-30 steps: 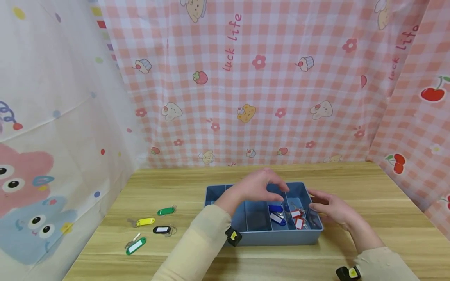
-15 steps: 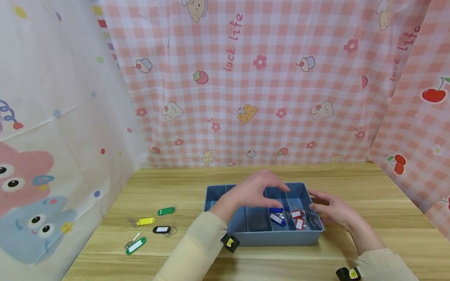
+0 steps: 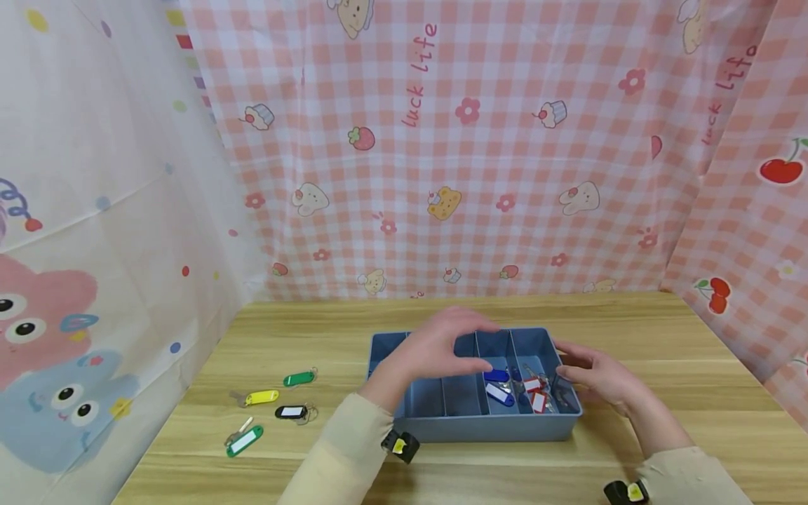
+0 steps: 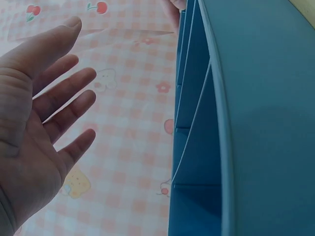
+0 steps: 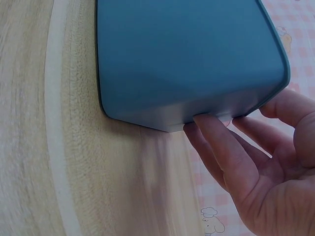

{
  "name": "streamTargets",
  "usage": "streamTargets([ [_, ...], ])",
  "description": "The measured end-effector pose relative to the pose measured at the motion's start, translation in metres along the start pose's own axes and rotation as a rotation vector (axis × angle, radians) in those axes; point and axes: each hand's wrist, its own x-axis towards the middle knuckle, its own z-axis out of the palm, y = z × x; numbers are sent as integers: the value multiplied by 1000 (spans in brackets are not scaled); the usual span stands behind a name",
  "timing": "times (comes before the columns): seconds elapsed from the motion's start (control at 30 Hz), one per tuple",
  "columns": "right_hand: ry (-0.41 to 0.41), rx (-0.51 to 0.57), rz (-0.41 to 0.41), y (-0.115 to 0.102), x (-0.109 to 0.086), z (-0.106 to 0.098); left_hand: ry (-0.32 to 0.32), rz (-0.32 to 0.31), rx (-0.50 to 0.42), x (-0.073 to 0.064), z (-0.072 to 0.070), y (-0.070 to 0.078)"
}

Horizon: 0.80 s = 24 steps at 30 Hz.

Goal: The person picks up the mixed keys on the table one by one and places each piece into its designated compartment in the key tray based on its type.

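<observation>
The left hand (image 3: 442, 345) is spread with straight fingers and holds nothing; it hovers above the middle compartments of the blue tray (image 3: 467, 428). The right hand (image 3: 596, 377) rests its relaxed fingers against the right wall of this tray. Inside the tray, blue key tags (image 3: 499, 386) and red key tags (image 3: 535, 393) lie in the right compartments. Left of the tray, well apart, green, yellow and black key tags (image 3: 271, 410) lie on the wooden table (image 3: 631, 315).
</observation>
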Motion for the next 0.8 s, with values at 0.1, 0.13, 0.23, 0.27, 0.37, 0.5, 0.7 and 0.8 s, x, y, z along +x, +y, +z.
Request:
streamTargets([
  [0.1, -1, -3, 6, 0, 0, 0, 47, -11, 24, -6, -2, -1],
  [0.13, -1, -6, 9, 0, 0, 0, 63, -11, 31, -8, -3, -1],
  [0.23, 4, -16, 18, -1, -1, 0, 112, -14, 35, -13, -6, -2],
  [0.27, 5, -18, 18, -1, -1, 0, 128, -15, 35, -15, -7, -3],
  [0.37, 8, -18, 9, -1, -1, 0, 180, -13, 41, -20, -9, -4],
  [0.5, 7, -12, -6, -1, -1, 1, 237, -11, 68, -28, -12, -7],
  [0.7, 1, 1, -10, 0, 0, 1, 293, -52, 119, -40, -19, -10],
  [0.8, -6, 7, -20, 1, 1, 0, 329, -55, 160, -47, -23, -12],
])
